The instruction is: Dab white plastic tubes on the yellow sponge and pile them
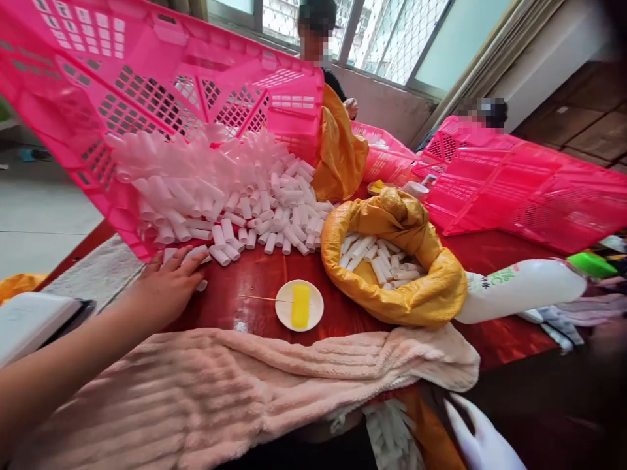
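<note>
My left hand (171, 287) reaches onto the red table at the left, fingers stretched out over a few white tubes (196, 253) at the near edge of a heap. A small white end shows beside its fingers; what lies under the palm is hidden. The heap of short white tubes (264, 202) spills from a tipped pink plastic basket (161, 39). Right of the hand is a small white dish (284, 316) with a yellow strip (300, 307) and a thin stick (259, 298) on it. I cannot see my right hand.
A rolled-down yellow sack (343, 287) holds more white tubes. Beside it lies a large white bottle (529, 287). Pink fleece cloth (255, 378) covers the table's front edge. More pink baskets (490, 183) stand at the back right, with two people behind the table.
</note>
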A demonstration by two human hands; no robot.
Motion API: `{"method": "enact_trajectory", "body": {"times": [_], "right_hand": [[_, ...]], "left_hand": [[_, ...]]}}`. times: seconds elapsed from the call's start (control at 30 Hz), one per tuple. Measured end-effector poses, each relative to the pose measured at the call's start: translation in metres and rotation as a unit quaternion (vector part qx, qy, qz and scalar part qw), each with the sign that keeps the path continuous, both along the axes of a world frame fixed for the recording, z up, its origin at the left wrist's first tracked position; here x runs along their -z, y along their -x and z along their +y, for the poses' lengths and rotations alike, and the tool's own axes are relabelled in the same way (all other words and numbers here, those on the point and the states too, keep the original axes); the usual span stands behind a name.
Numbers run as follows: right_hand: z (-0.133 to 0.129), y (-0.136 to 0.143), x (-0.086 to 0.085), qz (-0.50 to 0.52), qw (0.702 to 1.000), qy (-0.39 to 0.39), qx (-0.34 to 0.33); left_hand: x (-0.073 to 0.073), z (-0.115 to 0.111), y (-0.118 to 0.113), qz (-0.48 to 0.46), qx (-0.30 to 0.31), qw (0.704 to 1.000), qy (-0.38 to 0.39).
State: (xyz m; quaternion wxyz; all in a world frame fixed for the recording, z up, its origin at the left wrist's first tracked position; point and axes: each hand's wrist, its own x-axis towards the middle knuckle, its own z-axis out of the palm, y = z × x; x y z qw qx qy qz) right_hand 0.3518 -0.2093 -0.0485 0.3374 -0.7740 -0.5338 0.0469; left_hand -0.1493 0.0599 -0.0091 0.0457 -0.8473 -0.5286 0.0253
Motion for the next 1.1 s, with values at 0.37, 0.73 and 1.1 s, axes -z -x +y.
{"method": "enact_trajectory", "body": {"times": [0.37, 0.73, 1.1], "right_hand": [[0.279, 0.059, -0.055, -0.238, 0.922, 0.235, -0.194], [0.228, 0.081, -0.073, -0.074, 0.937, -0.122, -0.319], [0.231, 0.151, -0.04, -0.225, 0.891, 0.056, -0.39]], "left_hand": [[-0.018, -0.027, -0.12, -0.167, 0.04, 0.978, 0.117], [-0.004, -0.018, -0.113, -0.148, 0.034, 0.97, 0.188], [-0.001, -0.02, -0.116, -0.133, 0.017, 0.977, 0.164]]}}
